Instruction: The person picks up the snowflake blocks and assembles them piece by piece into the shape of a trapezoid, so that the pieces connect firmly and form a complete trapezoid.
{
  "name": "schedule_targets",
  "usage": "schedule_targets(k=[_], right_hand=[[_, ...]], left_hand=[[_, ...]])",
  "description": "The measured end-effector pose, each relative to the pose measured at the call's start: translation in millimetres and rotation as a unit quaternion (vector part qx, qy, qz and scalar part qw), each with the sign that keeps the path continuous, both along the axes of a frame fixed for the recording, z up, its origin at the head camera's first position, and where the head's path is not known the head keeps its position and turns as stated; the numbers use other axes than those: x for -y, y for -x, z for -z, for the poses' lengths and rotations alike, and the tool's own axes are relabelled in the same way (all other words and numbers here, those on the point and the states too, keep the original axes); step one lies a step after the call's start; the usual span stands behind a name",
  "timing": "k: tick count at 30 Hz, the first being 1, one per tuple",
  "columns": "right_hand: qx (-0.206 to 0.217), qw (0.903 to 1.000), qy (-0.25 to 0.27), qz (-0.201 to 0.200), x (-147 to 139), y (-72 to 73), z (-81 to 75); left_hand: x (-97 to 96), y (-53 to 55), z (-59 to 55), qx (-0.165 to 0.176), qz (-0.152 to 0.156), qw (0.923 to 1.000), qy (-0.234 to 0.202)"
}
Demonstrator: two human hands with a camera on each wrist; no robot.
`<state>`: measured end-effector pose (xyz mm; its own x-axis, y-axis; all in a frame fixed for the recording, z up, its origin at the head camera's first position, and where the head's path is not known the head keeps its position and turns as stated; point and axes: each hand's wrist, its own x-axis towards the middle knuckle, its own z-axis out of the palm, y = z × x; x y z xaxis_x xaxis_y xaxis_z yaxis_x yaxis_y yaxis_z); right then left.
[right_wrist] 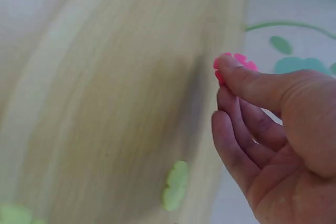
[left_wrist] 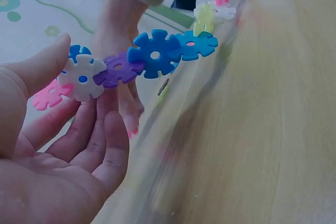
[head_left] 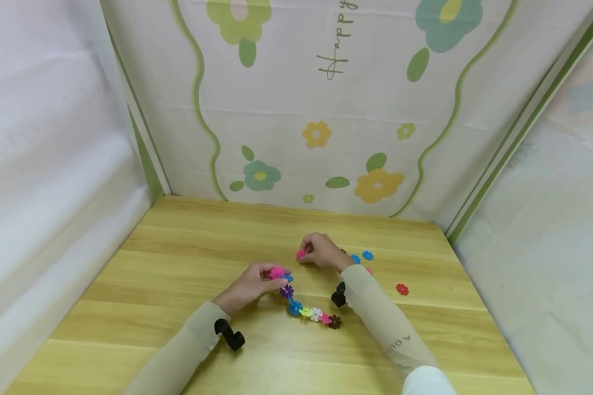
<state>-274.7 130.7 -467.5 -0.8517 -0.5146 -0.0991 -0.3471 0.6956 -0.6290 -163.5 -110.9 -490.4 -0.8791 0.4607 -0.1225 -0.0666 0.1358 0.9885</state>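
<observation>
My left hand point(head_left: 247, 286) pinches one end of a chain of flower-shaped interlocking discs point(head_left: 295, 308). Pink, white and blue discs sit near its thumb in the left wrist view, followed by a purple disc point(left_wrist: 119, 73) and a large blue disc point(left_wrist: 142, 50). The chain runs on through yellow, white and pink to a brown disc point(head_left: 334, 322) at its far end. Ahead and to the right, my right hand point(head_left: 324, 253) pinches a single pink disc point(right_wrist: 245, 62) between thumb and fingers, apart from the chain.
Beyond the right forearm lie loose discs: a blue disc point(head_left: 368, 255), a red disc point(head_left: 402, 289) and several partly hidden ones. A yellow-green disc point(right_wrist: 176, 186) shows below the right hand. Fabric walls point(head_left: 277, 99) enclose the wooden table point(head_left: 143, 296) at back and sides.
</observation>
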Motion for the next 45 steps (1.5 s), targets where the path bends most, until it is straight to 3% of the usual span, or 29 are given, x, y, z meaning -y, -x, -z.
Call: schedule_targets(k=[8, 14, 20, 28, 39, 45], right_hand=[[0.017, 0.9964, 0.079, -0.028, -15.9, -37.7, -21.2], [0.027, 0.9908, 0.13, -0.025, -30.2, -66.9, -36.9], [0.028, 0.9875, 0.154, -0.018, -34.4, -88.6, -33.6], [0.006, 0.9861, 0.166, -0.012, -30.9, -94.9, -24.6], [-0.015, 0.9848, 0.173, 0.004, -20.2, -103.6, -34.5], [0.004, 0.9829, 0.182, -0.026, -21.4, -100.3, -31.4]], left_hand=[[-1.2, -2.1, -0.2, 0.006, -0.005, 1.0, -0.005], [-6.6, -1.1, -11.7, -0.001, -0.002, 0.9997, -0.025], [-10.2, 0.8, -14.9, -0.006, -0.01, 0.9993, -0.035], [-12.4, 2.0, -14.8, -0.013, -0.002, 0.9988, -0.048], [-16.6, 3.4, -18.7, -0.052, 0.004, 0.9987, 0.002], [-15.6, 2.4, -21.9, -0.072, 0.017, 0.997, 0.022]])
